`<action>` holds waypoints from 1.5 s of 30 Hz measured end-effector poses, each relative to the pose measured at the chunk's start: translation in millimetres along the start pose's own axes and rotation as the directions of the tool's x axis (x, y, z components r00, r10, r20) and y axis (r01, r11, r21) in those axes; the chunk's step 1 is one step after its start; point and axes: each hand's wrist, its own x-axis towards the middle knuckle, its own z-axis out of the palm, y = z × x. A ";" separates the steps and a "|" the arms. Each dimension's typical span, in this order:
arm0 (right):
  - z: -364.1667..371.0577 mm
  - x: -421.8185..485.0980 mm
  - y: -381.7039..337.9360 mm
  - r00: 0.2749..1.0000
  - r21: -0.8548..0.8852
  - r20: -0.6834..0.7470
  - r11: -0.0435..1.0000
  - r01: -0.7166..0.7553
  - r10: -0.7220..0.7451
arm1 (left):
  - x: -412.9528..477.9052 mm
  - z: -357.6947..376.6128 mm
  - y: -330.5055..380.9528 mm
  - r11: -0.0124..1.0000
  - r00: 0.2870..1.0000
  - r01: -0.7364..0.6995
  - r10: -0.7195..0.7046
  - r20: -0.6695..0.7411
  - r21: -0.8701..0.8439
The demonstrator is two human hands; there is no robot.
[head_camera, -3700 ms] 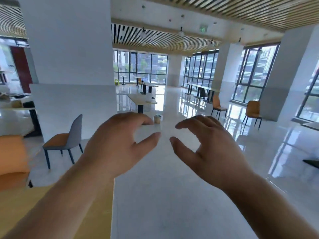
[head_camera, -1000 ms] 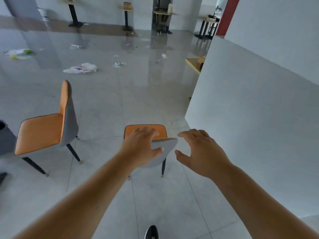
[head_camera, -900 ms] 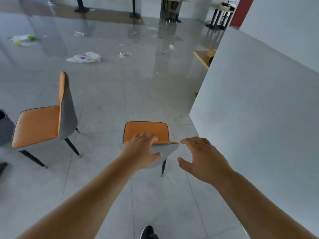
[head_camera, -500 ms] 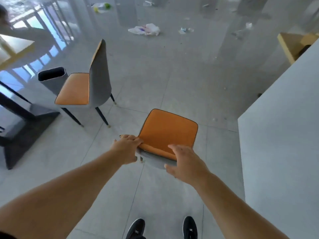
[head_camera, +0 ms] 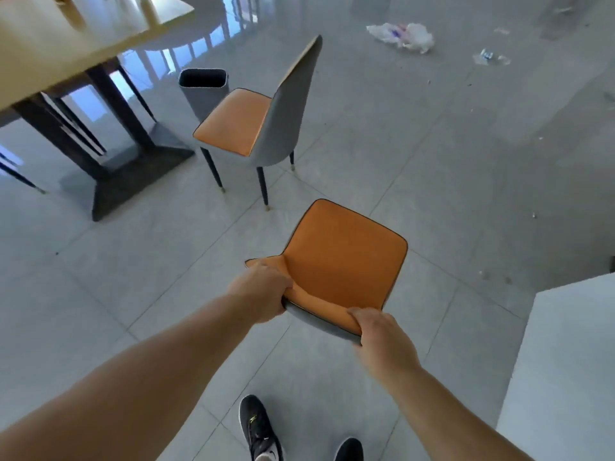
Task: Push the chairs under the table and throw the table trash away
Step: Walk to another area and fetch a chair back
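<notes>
An orange-seated chair with a grey back (head_camera: 342,257) stands right in front of me, seen from above. My left hand (head_camera: 261,294) grips the left end of its backrest top and my right hand (head_camera: 381,337) grips the right end. A second chair of the same kind (head_camera: 263,121) stands further off to the left, facing the wooden table (head_camera: 50,51) at the upper left. The table rests on a dark pedestal base (head_camera: 123,168).
A grey waste bin (head_camera: 204,89) stands beside the second chair near the table. A crumpled plastic bag (head_camera: 402,34) and small scraps of litter (head_camera: 489,56) lie on the glossy tiled floor at the upper right. A white wall block (head_camera: 565,361) rises at my right.
I stepped up to the near chair and both hands closed on its backrest top. My view turned left, bringing the table, its base and the waste bin into sight.
</notes>
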 end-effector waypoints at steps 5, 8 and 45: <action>-14.8 66.8 -86.4 0.976 -0.114 0.123 0.974 0.194 -0.180 | -67.5 20.7 -78.4 0.949 0.960 0.271 -0.280 -0.033 -0.160; -15.4 114.9 -162.1 0.925 -0.185 0.229 0.920 0.347 -0.303 | -114.3 33.5 -132.1 0.869 0.894 0.423 -0.446 -0.038 -0.259; -33.3 576.3 -668.3 0.607 -0.260 0.384 0.549 0.794 -0.696 | -40.4 -93.1 -664.3 0.423 0.513 0.737 -0.858 0.029 -0.527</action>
